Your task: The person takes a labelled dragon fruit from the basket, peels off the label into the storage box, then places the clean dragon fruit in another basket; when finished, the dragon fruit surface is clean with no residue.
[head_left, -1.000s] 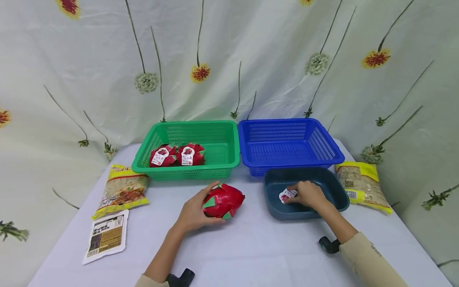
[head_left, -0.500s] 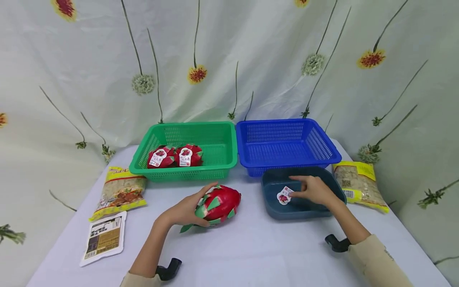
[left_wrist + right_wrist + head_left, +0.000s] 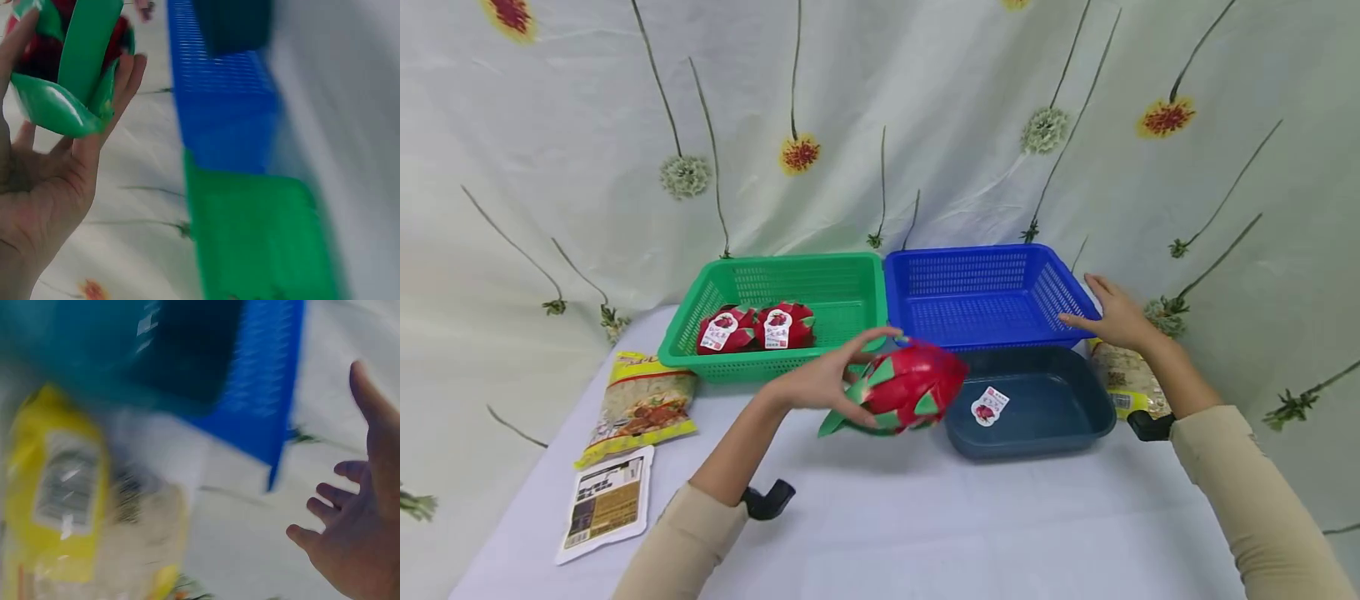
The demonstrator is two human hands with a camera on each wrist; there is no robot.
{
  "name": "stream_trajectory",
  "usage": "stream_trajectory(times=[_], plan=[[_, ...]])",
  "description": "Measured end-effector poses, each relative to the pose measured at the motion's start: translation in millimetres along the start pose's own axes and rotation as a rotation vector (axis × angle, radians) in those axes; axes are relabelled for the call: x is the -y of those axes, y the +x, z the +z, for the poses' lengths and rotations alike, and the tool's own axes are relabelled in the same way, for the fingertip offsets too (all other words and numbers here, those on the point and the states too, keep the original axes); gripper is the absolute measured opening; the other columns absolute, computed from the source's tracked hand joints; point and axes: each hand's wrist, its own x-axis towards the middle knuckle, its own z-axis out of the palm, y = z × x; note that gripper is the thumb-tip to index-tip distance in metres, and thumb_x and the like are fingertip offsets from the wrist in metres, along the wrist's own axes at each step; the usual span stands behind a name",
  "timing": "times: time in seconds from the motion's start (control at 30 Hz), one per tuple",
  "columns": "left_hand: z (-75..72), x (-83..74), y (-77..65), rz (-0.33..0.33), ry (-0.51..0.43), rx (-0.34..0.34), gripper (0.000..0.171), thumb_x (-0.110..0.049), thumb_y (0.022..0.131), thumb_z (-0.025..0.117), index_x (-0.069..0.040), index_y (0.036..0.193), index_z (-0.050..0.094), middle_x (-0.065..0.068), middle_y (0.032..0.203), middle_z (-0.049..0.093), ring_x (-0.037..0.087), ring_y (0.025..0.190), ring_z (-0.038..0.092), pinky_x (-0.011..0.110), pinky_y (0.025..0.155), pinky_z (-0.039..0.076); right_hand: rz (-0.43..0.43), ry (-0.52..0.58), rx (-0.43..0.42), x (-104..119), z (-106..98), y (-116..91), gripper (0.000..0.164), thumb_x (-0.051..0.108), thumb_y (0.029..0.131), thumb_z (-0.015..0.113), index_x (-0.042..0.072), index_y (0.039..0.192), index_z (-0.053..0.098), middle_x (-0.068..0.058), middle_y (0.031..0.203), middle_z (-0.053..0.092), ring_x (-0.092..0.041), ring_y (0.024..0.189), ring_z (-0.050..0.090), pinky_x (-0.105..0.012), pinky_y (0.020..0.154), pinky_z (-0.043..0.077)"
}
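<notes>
My left hand (image 3: 826, 382) grips a red dragon fruit (image 3: 917, 382) with green scales, held above the table in front of the green basket. In the left wrist view its green-scaled end (image 3: 81, 69) sits among the fingers. My right hand (image 3: 1116, 315) holds nothing; thumb and fingers are spread beside the right rim of the blue basket (image 3: 988, 342). Whether it touches that rim I cannot tell. Below, a dark blue tray (image 3: 1052, 446) contains a white sticker (image 3: 989, 407) with a fruit picture.
Two labelled dragon fruits (image 3: 756, 328) lie in the green basket (image 3: 842, 275). To the left are a yellow food bag (image 3: 643, 404) and a white pouch (image 3: 608, 504). Another yellow bag (image 3: 56, 494) lies right of the tray, partly hidden by my right arm.
My left hand has lifted the dragon fruit off the table and moved it right. The right hand has left the sticker in the tray and risen toward the blue basket's right side.
</notes>
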Motion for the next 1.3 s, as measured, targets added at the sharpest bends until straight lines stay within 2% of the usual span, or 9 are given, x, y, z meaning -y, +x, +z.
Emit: stream_trajectory(times=[0.17, 0.33, 0.5, 0.7, 0.87, 1.0, 1.03, 1.23, 1.3], plan=[[-13.6, -31.4, 82.1, 0.062, -0.019, -0.285, 0.103, -0.018, 0.065, 0.085, -0.042, 0.141, 0.021, 0.006, 0.140, 0.032, 0.026, 0.122, 0.041, 0.040, 0.081, 0.050, 0.046, 0.127, 0.158, -25, 20, 12, 0.097, 0.048, 0.088, 0.054, 0.000, 0.145, -0.008, -0.028, 0.148, -0.008, -0.051, 0.132, 0.002, -0.070, 0.097, 0.013], [-10.9, -15.2, 170.5, -0.001, 0.103, -0.534, 0.104, -0.030, 0.063, 0.086, -0.041, 0.142, 0.019, 0.013, 0.132, 0.044, 0.026, 0.119, 0.045, 0.040, 0.080, 0.050, 0.080, 0.200, 0.190, -28, 31, 15, 0.097, 0.049, 0.088, 0.053, 0.001, 0.145, -0.009, -0.025, 0.149, -0.009, -0.051, 0.132, 0.003, -0.070, 0.097, 0.013], [2.6, 20.5, 222.8, -0.124, 0.218, -0.577, 0.101, -0.028, 0.066, 0.084, -0.033, 0.144, 0.019, 0.014, 0.133, 0.044, 0.033, 0.119, 0.043, 0.043, 0.087, 0.046, 0.083, 0.232, 0.177, -26, 37, 16, 0.097, 0.049, 0.088, 0.054, 0.001, 0.145, -0.008, -0.023, 0.150, -0.010, -0.047, 0.134, -0.002, -0.069, 0.098, 0.010], [18.7, 59.3, 240.3, -0.328, 0.275, -0.497, 0.100, -0.023, 0.066, 0.084, -0.029, 0.144, 0.021, 0.015, 0.135, 0.041, 0.035, 0.121, 0.039, 0.045, 0.092, 0.043, 0.076, 0.260, 0.146, -25, 41, 13, 0.097, 0.049, 0.088, 0.055, 0.003, 0.146, -0.008, -0.020, 0.151, -0.010, -0.043, 0.136, -0.004, -0.068, 0.100, 0.008], [23.7, 61.6, 249.5, -0.427, 0.263, -0.384, 0.099, -0.025, 0.067, 0.083, -0.031, 0.144, 0.020, 0.017, 0.135, 0.038, 0.034, 0.122, 0.038, 0.045, 0.095, 0.041, 0.085, 0.253, 0.113, -31, 38, 9, 0.097, 0.048, 0.088, 0.054, 0.004, 0.146, -0.009, -0.019, 0.151, -0.011, -0.044, 0.135, -0.003, -0.069, 0.098, 0.010], [17.6, 53.1, 259.4, -0.469, 0.086, -0.255, 0.101, -0.026, 0.068, 0.083, -0.035, 0.145, 0.017, 0.015, 0.141, 0.029, 0.034, 0.125, 0.035, 0.048, 0.092, 0.043, 0.082, 0.259, 0.092, -36, 33, 8, 0.097, 0.049, 0.087, 0.055, 0.005, 0.146, -0.009, -0.018, 0.151, -0.011, -0.044, 0.135, -0.001, -0.069, 0.098, 0.011], [12.9, 61.5, 266.2, -0.458, 0.030, -0.207, 0.103, -0.028, 0.067, 0.084, -0.038, 0.144, 0.016, 0.014, 0.142, 0.027, 0.034, 0.123, 0.037, 0.048, 0.089, 0.045, 0.081, 0.261, 0.090, -37, 32, 8, 0.097, 0.049, 0.087, 0.055, 0.005, 0.146, -0.009, -0.018, 0.151, -0.011, -0.045, 0.135, -0.001, -0.069, 0.098, 0.011], [2.2, 58.8, 265.4, -0.480, -0.237, -0.039, 0.097, -0.020, 0.077, 0.076, -0.042, 0.145, 0.010, 0.012, 0.149, 0.011, 0.039, 0.125, 0.036, 0.047, 0.081, 0.050, 0.098, 0.275, 0.084, -39, 33, 8, 0.099, 0.050, 0.086, 0.056, 0.006, 0.147, -0.008, -0.018, 0.152, -0.011, -0.045, 0.135, 0.000, -0.068, 0.098, 0.012], [6.8, 39.9, 257.8, -0.487, -0.267, -0.016, 0.095, -0.013, 0.081, 0.071, -0.038, 0.147, 0.007, 0.013, 0.151, 0.007, 0.039, 0.129, 0.031, 0.047, 0.085, 0.048, 0.104, 0.283, 0.079, -39, 34, 9, 0.098, 0.050, 0.086, 0.057, 0.006, 0.147, -0.007, -0.017, 0.152, -0.010, -0.044, 0.136, 0.000, -0.068, 0.099, 0.012]])
